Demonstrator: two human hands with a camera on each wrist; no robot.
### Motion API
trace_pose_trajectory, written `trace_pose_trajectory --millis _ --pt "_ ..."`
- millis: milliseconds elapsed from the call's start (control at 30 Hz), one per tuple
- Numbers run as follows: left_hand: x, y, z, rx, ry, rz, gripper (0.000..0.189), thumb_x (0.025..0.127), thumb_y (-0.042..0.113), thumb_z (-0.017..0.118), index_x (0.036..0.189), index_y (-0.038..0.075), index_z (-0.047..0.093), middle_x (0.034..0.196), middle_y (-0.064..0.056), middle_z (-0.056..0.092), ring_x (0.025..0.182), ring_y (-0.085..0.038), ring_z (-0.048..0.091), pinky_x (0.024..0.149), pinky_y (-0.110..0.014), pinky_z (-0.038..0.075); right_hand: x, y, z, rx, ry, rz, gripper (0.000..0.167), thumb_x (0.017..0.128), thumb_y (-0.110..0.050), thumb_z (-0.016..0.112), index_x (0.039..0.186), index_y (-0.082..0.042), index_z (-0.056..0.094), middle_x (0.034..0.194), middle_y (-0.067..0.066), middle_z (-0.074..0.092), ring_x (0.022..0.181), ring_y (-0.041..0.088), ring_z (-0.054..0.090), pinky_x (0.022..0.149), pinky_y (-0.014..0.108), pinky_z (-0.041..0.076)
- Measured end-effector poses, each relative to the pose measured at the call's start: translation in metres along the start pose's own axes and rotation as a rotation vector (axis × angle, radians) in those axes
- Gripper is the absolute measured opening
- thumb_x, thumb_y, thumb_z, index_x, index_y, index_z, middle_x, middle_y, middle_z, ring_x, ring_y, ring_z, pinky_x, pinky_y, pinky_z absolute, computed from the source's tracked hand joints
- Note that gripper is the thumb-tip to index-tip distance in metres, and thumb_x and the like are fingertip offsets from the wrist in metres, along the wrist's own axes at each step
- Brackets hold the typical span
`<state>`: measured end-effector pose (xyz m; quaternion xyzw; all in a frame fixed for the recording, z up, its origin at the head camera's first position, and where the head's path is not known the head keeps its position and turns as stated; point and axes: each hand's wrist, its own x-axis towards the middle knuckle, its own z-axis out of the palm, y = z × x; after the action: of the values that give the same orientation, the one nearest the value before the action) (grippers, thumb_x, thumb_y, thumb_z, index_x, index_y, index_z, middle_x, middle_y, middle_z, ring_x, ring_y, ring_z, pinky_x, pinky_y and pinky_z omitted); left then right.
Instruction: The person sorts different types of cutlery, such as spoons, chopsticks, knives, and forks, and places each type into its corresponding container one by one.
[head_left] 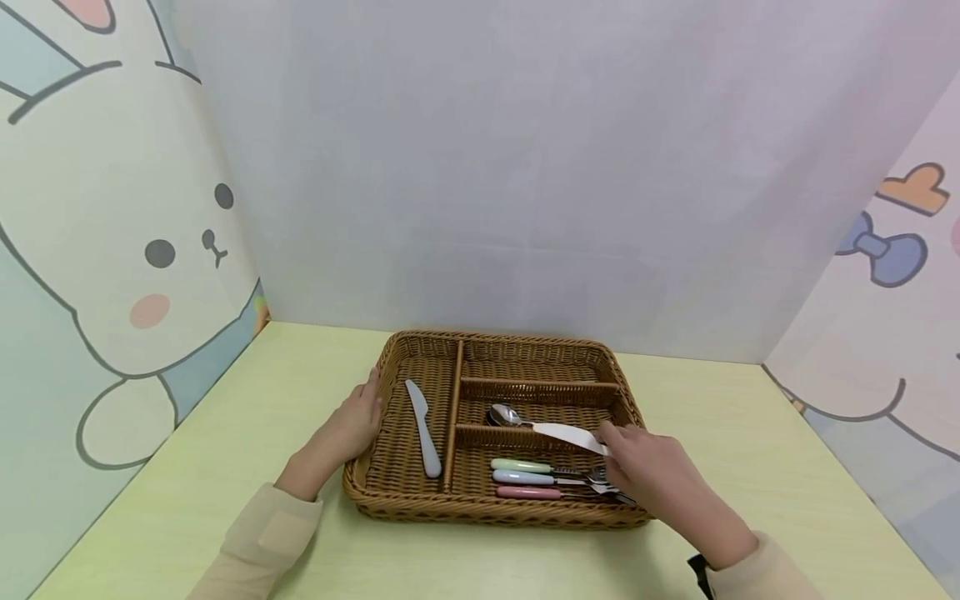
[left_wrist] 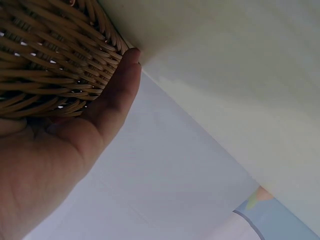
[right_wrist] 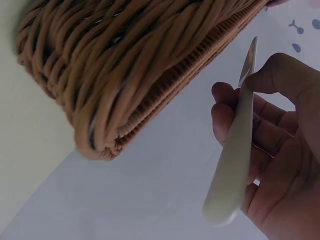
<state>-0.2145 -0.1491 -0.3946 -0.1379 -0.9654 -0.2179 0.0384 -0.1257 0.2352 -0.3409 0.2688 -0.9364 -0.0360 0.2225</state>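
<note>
My right hand (head_left: 648, 467) pinches a table knife (right_wrist: 232, 155) by its cream-white handle. The blade points left over the wicker cutlery basket (head_left: 487, 510), above its front compartments. Fairly straight fingers of my left hand (head_left: 352, 425) rest against the outside of the basket's left wall, also seen in the left wrist view. Another knife (head_left: 424, 429) with a pale grey-blue handle lies in the long left compartment. Spoons (head_left: 506, 414) lie in the middle right compartment, partly hidden. Forks with green (head_left: 521, 465), light blue and pink handles lie in the front right one.
Wicker dividers (head_left: 453, 417) split the basket into several compartments. The basket stands on a pale yellow table (head_left: 315, 358), near a plain light back wall (head_left: 525, 167). Side panels with cartoon animals (head_left: 127, 250) flank the table.
</note>
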Motion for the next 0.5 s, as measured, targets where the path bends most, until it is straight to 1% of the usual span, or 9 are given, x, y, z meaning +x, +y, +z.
trace_pose_trajectory --millis 67,133,233,333,500 --pt "0.0 0.0 0.0 0.0 -0.004 -0.002 0.053 0.098 0.01 0.032 0.141 -0.014 0.011 0.123 -0.038 0.043 0.107 -0.047 0.051 0.081 -0.051 0.049 0.007 -0.004 0.001 -0.002 0.012 -0.032 0.019 0.074 -0.006 0.061 0.086 -0.017 0.052 0.055 -0.012 0.034 0.049 0.002 0.018 0.04 0.013 0.011" --pt "0.0 0.0 0.0 -0.006 -0.005 -0.002 0.053 0.098 0.01 0.032 0.14 -0.014 0.011 0.123 -0.038 0.043 0.107 -0.047 0.051 0.081 -0.051 0.05 0.013 -0.008 0.002 -0.009 0.043 -0.075 0.019 0.073 -0.006 0.062 0.086 -0.017 0.052 0.055 -0.012 0.035 0.049 0.001 0.016 0.042 0.013 0.01" --pt "0.0 0.0 0.0 -0.01 -0.006 -0.003 0.053 0.098 0.01 0.032 0.14 -0.015 0.011 0.122 -0.038 0.043 0.107 -0.047 0.051 0.082 -0.051 0.049 0.024 -0.013 0.002 -0.009 0.074 -0.122 0.017 0.073 -0.006 0.06 0.085 -0.016 0.053 0.054 -0.012 0.035 0.049 0.001 0.013 0.044 0.013 0.006" --pt "0.0 -0.001 0.001 -0.008 -0.005 -0.003 0.054 0.098 0.011 0.032 0.14 -0.015 0.011 0.122 -0.038 0.043 0.107 -0.047 0.051 0.082 -0.052 0.049 0.035 -0.019 0.002 -0.007 0.068 -0.142 0.014 0.075 -0.007 0.059 0.085 -0.015 0.054 0.053 -0.012 0.034 0.049 0.001 0.013 0.044 0.013 0.006" --pt "0.001 -0.002 0.002 -0.009 -0.001 -0.007 0.054 0.098 0.011 0.032 0.14 -0.014 0.011 0.123 -0.038 0.042 0.109 -0.047 0.05 0.084 -0.053 0.048 0.055 -0.029 0.001 -0.022 0.031 -0.159 0.008 0.079 -0.01 0.06 0.081 -0.013 0.053 0.052 -0.011 0.03 0.048 0.002 0.014 0.043 0.014 0.006"
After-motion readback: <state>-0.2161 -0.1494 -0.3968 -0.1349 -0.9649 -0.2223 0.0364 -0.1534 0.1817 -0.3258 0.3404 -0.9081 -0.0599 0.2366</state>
